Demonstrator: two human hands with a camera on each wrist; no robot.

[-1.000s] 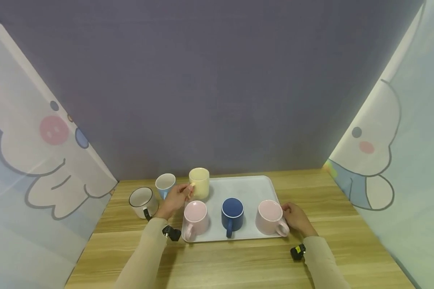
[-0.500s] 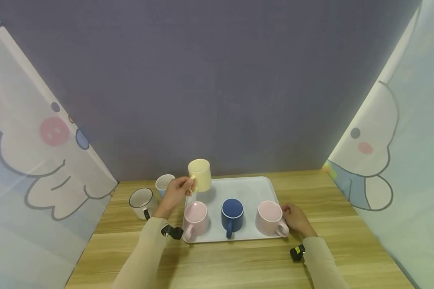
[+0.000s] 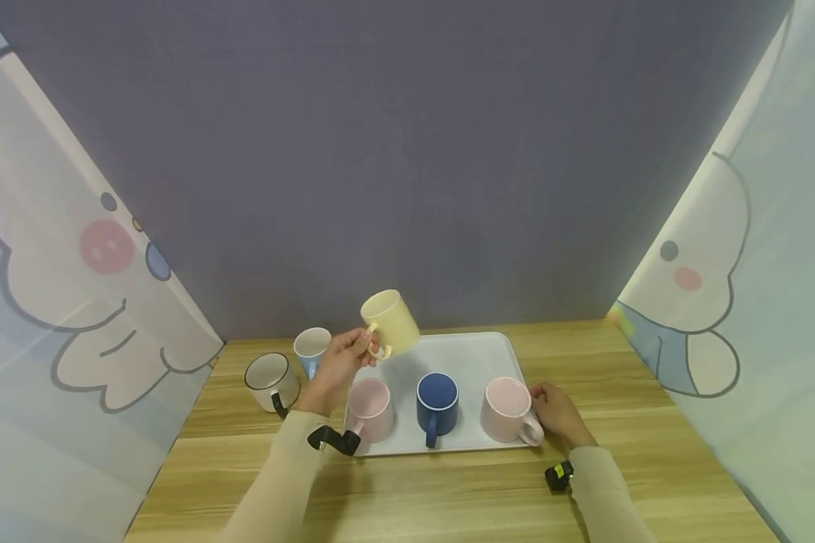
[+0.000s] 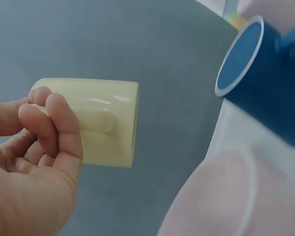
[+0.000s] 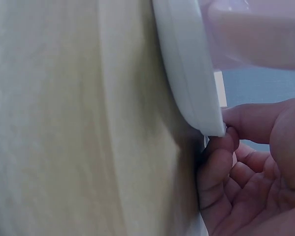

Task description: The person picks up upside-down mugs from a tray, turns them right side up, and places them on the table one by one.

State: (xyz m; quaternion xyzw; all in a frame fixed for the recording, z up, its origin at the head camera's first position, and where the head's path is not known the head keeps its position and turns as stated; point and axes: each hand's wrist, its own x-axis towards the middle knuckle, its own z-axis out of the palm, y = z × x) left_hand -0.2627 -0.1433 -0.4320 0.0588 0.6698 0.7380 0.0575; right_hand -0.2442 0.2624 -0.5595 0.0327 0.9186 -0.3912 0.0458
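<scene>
My left hand (image 3: 342,366) holds a pale yellow mug (image 3: 392,324) by its handle. The mug hangs tilted above the back left of a white tray (image 3: 462,354); in the left wrist view, curled fingers (image 4: 63,123) wrap the handle. Along the tray's front stand a pink mug (image 3: 370,411) on the left, a dark blue mug (image 3: 437,407) in the middle and another pink mug (image 3: 502,415) on the right. At the tray's right edge my right hand (image 3: 557,413) pinches the rim beside that pink mug, as the right wrist view shows.
Left of the tray, a white mug with a dark rim (image 3: 265,373) and a light blue mug (image 3: 311,345) stand on the wooden table (image 3: 448,498). A grey wall (image 3: 407,188) rises behind, and cartoon-printed panels (image 3: 102,302) flank both sides.
My left hand has lifted the yellow mug off the tray's back left corner, moved it slightly right and tilted it. My right hand has stayed at the tray's edge.
</scene>
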